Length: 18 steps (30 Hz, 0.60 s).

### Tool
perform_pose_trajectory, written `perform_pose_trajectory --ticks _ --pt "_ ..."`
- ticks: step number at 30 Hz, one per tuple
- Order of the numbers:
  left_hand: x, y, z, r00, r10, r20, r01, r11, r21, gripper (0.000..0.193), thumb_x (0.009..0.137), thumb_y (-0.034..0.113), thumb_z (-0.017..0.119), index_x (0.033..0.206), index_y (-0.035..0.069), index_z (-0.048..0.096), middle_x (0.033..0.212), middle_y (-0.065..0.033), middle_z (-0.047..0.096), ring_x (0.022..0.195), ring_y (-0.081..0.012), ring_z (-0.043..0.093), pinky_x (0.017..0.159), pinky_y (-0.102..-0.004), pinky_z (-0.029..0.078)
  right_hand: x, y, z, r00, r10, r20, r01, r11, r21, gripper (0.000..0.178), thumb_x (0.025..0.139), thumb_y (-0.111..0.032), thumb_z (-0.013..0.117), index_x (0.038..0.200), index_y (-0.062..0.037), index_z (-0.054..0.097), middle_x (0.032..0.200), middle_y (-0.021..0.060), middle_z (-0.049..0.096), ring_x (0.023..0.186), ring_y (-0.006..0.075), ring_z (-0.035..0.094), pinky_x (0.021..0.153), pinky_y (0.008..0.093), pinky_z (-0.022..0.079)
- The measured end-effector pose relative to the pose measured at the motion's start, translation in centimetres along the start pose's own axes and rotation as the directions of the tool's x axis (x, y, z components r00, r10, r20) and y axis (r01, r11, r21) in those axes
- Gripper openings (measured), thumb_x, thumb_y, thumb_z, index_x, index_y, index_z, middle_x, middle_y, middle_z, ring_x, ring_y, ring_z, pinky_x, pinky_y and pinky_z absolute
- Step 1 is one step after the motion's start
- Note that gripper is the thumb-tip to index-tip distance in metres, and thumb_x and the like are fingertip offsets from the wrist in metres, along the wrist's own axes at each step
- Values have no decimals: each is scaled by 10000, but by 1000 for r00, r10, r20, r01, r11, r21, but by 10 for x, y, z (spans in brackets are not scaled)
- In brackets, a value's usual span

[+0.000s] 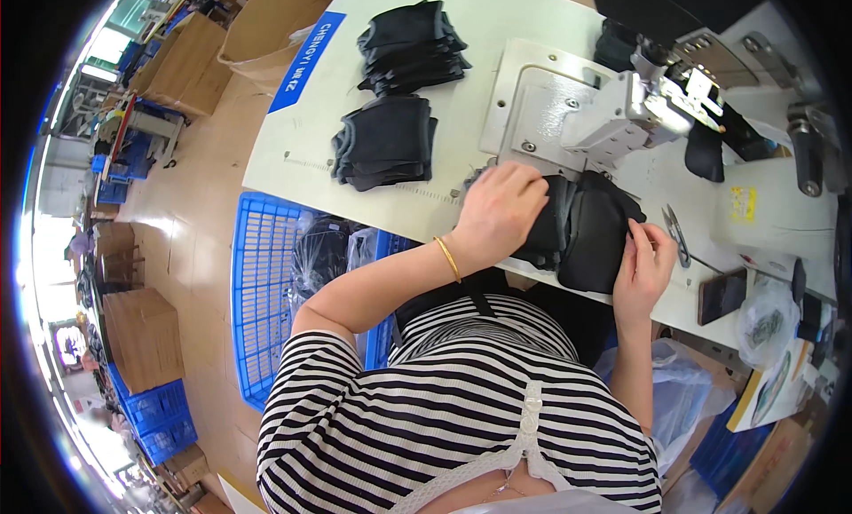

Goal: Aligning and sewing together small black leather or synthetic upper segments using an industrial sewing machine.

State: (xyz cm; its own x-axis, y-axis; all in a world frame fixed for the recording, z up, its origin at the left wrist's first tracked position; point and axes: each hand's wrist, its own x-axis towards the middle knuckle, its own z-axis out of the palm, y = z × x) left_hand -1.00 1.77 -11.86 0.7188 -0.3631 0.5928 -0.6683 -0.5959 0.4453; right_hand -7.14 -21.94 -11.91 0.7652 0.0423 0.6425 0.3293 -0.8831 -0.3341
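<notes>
Black folded cloth (602, 234) at the table's (470, 150) near edge, between the hands, long axis running roughly from that edge inward. It lies directly left of the right hand's (646, 264) fingers, which touch its side; right hand nearer. Left hand (504, 210) curled over neighbouring dark pieces (546, 230). Undersides and fingertips partly hidden; cannot tell whether either hand grips.

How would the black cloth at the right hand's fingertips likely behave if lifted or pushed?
The black cloth would probably sag when lifted, since its outline looks soft and rounded. It seems unlikely to roll, as it lies rather flat on the white table. Pushed toward the body, it might droop or slip off, because it reaches the near edge.
</notes>
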Motion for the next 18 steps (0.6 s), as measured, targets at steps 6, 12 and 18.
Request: perform_pose_trajectory --ticks 6,12,18 --pt "11 -7 -7 979 -148 138 163 981 -103 195 784 67 718 942 5 621 976 -125 560 960 -334 551 837 -412 457 6 6 0 991 125 -48 -116 981 158 141 921 10 595 1058 13 629 904 127 616 802 255 594 747 343 481" --pt "16 -2 -4 976 -123 178 139 987 -80 200 791 62 709 962 8 621 1013 -122 572 971 -335 554 844 -409 458 2 7 -6 887 435 157 -454 751 479 176 987 -67 560 1142 9 593 817 33 582 694 87 513 651 226 438" --pt "14 0 -1 976 -151 158 160 986 -44 278 785 30 727 1044 -3 631 1033 -122 598 967 -326 578 856 -392 466 0 10 -8 867 460 190 -488 709 509 199 987 -83 571 1156 21 588 911 83 677 782 98 604 717 228 477"
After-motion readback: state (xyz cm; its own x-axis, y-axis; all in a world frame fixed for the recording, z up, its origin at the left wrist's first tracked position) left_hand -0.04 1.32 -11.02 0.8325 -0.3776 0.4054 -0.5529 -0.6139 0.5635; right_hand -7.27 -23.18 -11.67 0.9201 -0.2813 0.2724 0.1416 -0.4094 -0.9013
